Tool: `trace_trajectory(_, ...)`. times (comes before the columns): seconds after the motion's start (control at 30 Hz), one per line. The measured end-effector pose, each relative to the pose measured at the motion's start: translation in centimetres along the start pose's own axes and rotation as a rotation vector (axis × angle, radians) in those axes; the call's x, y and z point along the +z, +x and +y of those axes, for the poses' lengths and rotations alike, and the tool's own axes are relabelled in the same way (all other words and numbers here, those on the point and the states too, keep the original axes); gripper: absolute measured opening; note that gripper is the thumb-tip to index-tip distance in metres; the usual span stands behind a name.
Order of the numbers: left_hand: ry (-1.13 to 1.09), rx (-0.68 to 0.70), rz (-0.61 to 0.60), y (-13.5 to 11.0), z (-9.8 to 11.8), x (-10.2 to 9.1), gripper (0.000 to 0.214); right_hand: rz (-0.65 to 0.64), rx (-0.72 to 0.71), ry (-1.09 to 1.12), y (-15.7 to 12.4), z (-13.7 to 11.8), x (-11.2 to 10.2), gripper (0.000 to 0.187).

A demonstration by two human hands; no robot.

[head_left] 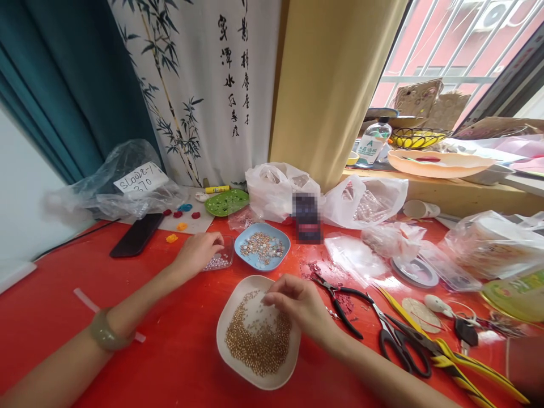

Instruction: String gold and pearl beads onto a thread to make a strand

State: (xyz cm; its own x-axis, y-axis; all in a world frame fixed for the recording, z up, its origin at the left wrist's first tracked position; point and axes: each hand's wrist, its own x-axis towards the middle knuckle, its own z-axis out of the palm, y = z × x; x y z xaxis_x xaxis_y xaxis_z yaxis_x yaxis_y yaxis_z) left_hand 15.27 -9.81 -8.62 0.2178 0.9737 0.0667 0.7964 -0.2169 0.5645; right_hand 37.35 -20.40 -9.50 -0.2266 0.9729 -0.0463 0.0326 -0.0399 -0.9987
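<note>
The right hand (300,300) is held over the white bowl (266,382) of gold beads (259,348), thumb and forefinger drawn together; whether anything is pinched cannot be told. The left hand (199,252), fingers curled, is poised at the clear tray (232,256) on the bench (170,362), its grip hidden.

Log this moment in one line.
left hand: over clear tray | right hand: over white bowl, gold beads inside | held items: unclear

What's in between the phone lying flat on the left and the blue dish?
In the head view, going from phone to blue dish: two orange bits, then the left hand and a clear box with beads.
</note>
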Motion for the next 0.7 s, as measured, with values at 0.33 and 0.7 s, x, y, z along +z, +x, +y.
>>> trace_trajectory(0.33, -1.330, -0.322, -0.388, -4.8, 6.8, 4.4, 0.022, 0.055, -0.079, 0.006, -0.3, 0.0, -0.1, 0.021)
trace_trajectory(0.7, -1.384, -0.380, -0.352, -5.0, 6.6, 5.2, 0.020, 0.088, -0.038, -0.005, -0.2, 0.1, 0.1, 0.025)
